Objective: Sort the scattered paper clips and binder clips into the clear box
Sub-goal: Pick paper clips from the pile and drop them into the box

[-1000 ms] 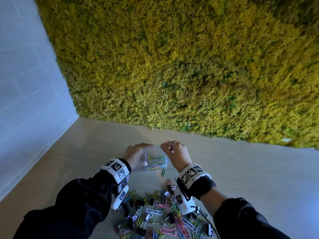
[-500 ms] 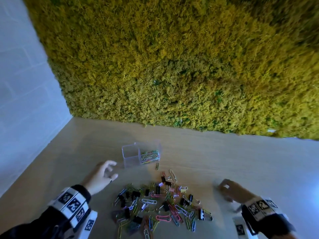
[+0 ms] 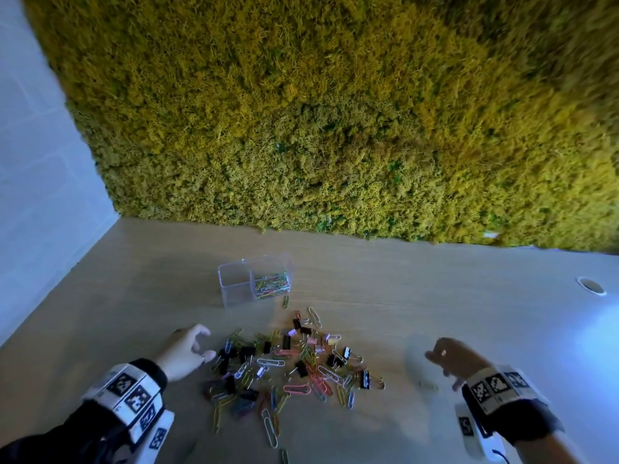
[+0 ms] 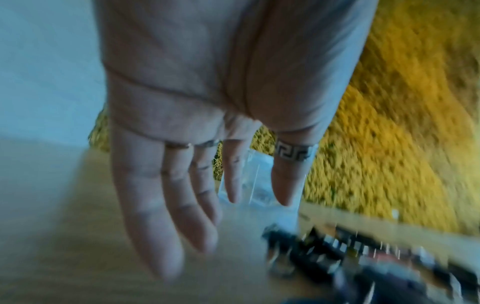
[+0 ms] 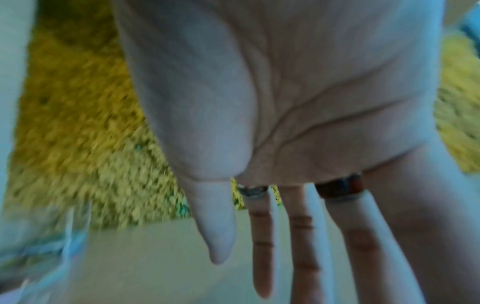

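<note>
A clear box [image 3: 234,289] with two compartments stands on the wooden table; its right compartment holds several coloured paper clips [image 3: 271,284], the left one looks empty. In front of it lies a heap of coloured paper clips and black and pink binder clips [image 3: 294,366]. My left hand [image 3: 187,349] hovers at the heap's left edge, fingers relaxed and straight, holding nothing [image 4: 182,195]. My right hand [image 3: 449,360] is right of the heap, apart from it, fingers straight and empty [image 5: 298,236]. Both wrist views are blurred.
A moss wall [image 3: 335,128] rises behind the table and a white wall [image 3: 40,195] stands on the left. A round cable hole [image 3: 591,285] sits in the tabletop at the far right. One loose clip [image 3: 428,386] lies near my right hand.
Both hands have drawn back from the box towards me, the left to the heap's left edge, the right out to the right. The box now stands uncovered.
</note>
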### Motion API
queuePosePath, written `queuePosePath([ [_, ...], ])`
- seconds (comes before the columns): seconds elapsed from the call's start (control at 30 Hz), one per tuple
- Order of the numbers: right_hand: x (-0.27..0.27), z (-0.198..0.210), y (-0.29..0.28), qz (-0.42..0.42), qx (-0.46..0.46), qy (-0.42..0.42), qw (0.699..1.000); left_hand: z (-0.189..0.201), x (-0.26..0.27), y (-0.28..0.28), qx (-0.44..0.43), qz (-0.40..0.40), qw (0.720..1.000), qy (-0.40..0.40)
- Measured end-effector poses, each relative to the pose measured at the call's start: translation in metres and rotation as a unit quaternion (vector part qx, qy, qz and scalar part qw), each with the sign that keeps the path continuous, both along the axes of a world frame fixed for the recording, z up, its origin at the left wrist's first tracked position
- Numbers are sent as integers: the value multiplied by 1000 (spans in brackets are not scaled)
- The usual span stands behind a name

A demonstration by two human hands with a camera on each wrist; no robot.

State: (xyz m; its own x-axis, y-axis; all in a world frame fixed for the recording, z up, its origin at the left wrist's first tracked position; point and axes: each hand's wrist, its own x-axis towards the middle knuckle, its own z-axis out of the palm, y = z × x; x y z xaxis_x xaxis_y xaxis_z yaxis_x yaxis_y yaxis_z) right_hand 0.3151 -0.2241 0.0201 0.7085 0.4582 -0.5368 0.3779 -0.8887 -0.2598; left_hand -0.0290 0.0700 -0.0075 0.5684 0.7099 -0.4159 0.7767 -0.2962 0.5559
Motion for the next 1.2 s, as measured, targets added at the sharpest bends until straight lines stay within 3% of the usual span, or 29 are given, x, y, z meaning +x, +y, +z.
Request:
queuePosePath([
  [0.03, -4, -3, -4, 30, -43, -20, 998, 0, -2, -3, -4, 2, 999, 34],
  [0.1, -17, -7, -4, 39, -28, -3, 999, 0, 2, -12, -26, 1, 998, 60],
  [0.2, -38, -15, 13, 26, 104, 101, 989, -3, 20, -31, -58, -11, 998, 26],
  [0.3, -56, -17, 36, -8, 231, 195, 953, -3, 36, -41, -122, 3, 992, -40],
  [0.37, -60, -11, 43, -19, 256, 208, 944, -2, 32, -39, -100, 9, 992, -75],
  [0.43, -64, -2, 39, 9, 229, 248, 941, 3, 19, -37, -4, -17, 997, -79],
  [0.5, -71, 4, 34, 64, 145, 335, 929, 10, 4, -39, 20, -74, 996, -44],
  [0.57, -84, 2, 33, 143, 56, 424, 893, 15, -4, -50, -95, -159, 982, 45],
  [0.63, -103, -7, 38, 221, 14, 463, 859, 14, -1, -67, -202, -240, 944, 100],
  [0.7, -124, -17, 49, 286, -2, 451, 846, 9, 7, -81, -197, -319, 922, 93],
  [0.77, -141, -26, 62, 301, 0, 457, 837, 6, 17, -87, -211, -338, 914, 72],
  [0.87, -145, -26, 82, 276, 56, 457, 844, 5, 28, -82, -288, -286, 914, 18],
  [0.97, -125, -12, 84, 169, 144, 419, 881, 15, 23, -70, -269, -201, 941, -41],
  [1.07, -92, -3, 61, 104, 210, 273, 933, 19, -3, -49, -175, -134, 975, -39],
  [1.13, -70, -9, 44, 113, 143, 124, 975, 13, -23, -34, -142, -99, 983, 66],
  [1.2, -61, -22, 37, 161, 26, 8, 987, 6, -28, -32, -152, -85, 972, 156],
])
